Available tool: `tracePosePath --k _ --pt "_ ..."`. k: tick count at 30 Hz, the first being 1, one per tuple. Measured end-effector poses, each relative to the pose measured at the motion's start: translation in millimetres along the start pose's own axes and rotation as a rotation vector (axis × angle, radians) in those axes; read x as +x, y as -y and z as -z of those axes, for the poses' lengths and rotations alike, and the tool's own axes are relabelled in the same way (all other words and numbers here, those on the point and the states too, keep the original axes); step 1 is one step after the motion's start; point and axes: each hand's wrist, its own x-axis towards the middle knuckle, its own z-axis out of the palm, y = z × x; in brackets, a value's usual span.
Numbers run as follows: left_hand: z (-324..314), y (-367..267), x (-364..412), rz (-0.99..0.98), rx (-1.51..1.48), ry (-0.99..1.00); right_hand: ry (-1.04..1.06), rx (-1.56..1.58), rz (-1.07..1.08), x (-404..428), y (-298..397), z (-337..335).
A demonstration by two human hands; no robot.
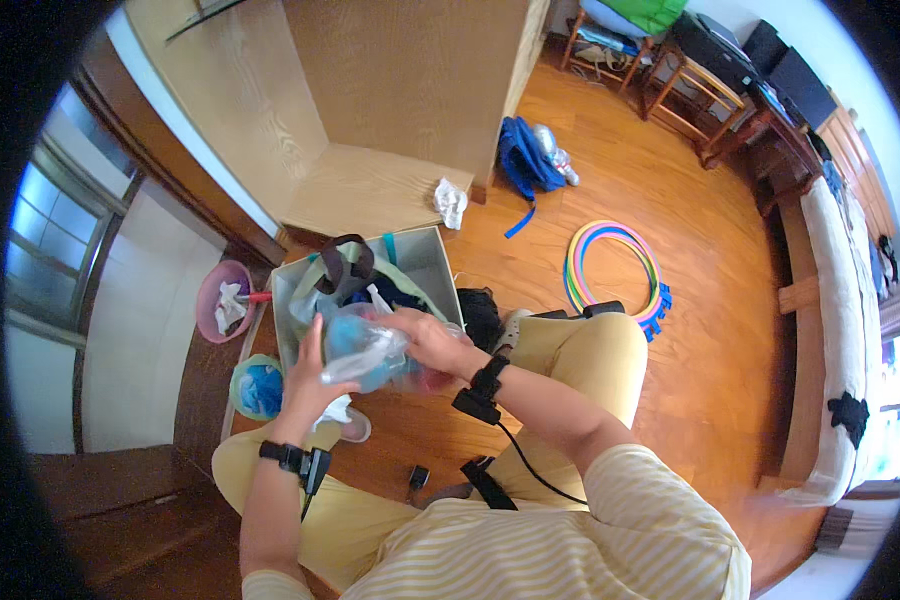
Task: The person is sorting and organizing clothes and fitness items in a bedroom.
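A clear plastic bag (371, 349) with blue and reddish contents, blurred, is between my hands above a pale storage box (450, 274). My right hand (435, 341) grips the bag from above, its fingertips partly hidden. On the other side, my left hand (307, 382) holds the bag with thumb and fingers spread around it. Inside the box lie a light fabric bag (409, 281) with dark brown handles (345, 262) and some dark cloth. The bag and my hands cover the box's near side.
A pink basin (204, 307) and a light green bin with a blue liner (261, 388) stand to the left. Crumpled white paper (450, 202) rests on the wooden cabinet's ledge (375, 187). Hula hoops (570, 270) and a blue backpack (521, 154) lie on the floor. A black bag (478, 319) adjoins the box.
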Motion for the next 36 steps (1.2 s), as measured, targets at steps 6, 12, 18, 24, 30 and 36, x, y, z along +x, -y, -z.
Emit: tracePosePath --k 6,12,18,24,30,36 --pt "-38 10 10 0.194 -0.437 0.222 -0.071 0.127 -0.083 -3 6 -8" --pt "-74 29 0 0.125 -0.618 0.23 0.014 0.142 -0.071 -8 14 -21" --pt "-43 -20 6 0.209 -0.659 0.179 -0.026 0.15 -0.026 -5 20 -26" --pt "-37 -35 11 0.318 -0.661 0.214 -0.045 0.189 -0.031 -3 23 -31" --pt "-51 -35 13 0.252 -0.706 0.233 -0.081 0.231 -0.088 -6 31 -23" --pt "-26 -17 22 0.228 -0.34 0.391 -0.217 0.532 -0.477 -1 21 21"
